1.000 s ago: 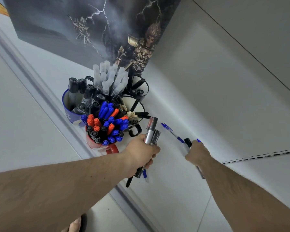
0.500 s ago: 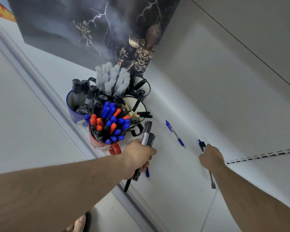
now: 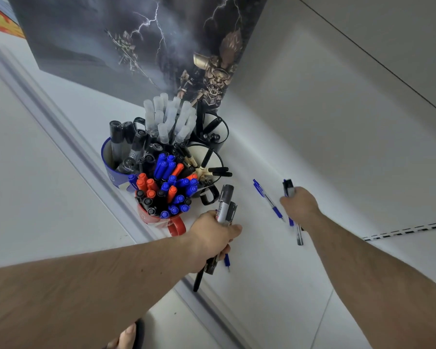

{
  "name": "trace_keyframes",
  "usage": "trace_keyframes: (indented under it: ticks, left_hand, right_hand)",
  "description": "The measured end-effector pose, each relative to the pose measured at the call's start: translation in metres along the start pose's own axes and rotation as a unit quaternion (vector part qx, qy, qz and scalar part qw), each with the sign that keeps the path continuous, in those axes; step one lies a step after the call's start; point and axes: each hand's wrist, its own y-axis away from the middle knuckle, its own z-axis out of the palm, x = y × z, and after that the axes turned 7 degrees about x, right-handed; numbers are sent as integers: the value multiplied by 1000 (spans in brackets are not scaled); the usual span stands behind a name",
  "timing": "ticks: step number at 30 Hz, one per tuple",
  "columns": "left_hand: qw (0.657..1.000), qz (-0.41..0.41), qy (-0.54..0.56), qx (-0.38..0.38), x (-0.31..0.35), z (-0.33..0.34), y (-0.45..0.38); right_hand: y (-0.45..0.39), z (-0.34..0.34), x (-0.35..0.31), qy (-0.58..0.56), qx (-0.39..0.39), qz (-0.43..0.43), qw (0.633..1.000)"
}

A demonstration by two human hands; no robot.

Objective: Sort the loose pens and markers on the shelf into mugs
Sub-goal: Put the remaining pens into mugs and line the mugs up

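Note:
My left hand (image 3: 215, 235) is closed around a bundle of pens and markers (image 3: 225, 205), a grey marker sticking up highest, just right of the red mug (image 3: 151, 217). That mug is packed with blue, orange and black capped pens. Behind it stand a blue mug (image 3: 111, 170) of thick black markers, a cream mug (image 3: 213, 157) and a black mug (image 3: 223, 133). My right hand (image 3: 300, 205) grips a few pens (image 3: 288, 187) above the white shelf (image 3: 249, 260). A blue pen (image 3: 267, 199) lies loose on the shelf between my hands.
A dark poster with lightning and an armoured figure (image 3: 212, 71) leans behind the mugs. The shelf's front lip (image 3: 68, 137) runs diagonally at left. A slotted rail (image 3: 400, 231) crosses the right. My foot (image 3: 126, 336) shows on the floor below.
My right hand drew back to the right with its pens, then came in again closer to the loose blue pen. My left hand has kept its bundle beside the red mug.

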Motion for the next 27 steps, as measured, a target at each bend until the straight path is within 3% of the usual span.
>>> trace_keyframes:
  ticks: [6,12,16,18,23,27]
  left_hand:
    - [999,26,-38,4,-7,-9,0]
    - [996,31,-82,22,-6,-8,5]
    - [996,22,-70,41,-7,-5,4]
    - [998,26,-53,38,-9,-8,6]
    - [998,39,-25,38,-9,-12,16]
    - [997,59,-37,42,-7,-11,19]
  right_hand:
    - [17,25,-34,76,-74,-95,990]
    - [54,24,-30,39,-148,-57,987]
    - [79,24,-42,-117,-114,-14,986]
    - [93,28,-55,-151,-120,-33,981]
    - [121,48,-75,-63,-142,-126,980]
    - [133,59,-76,-45,-135,-110,984]
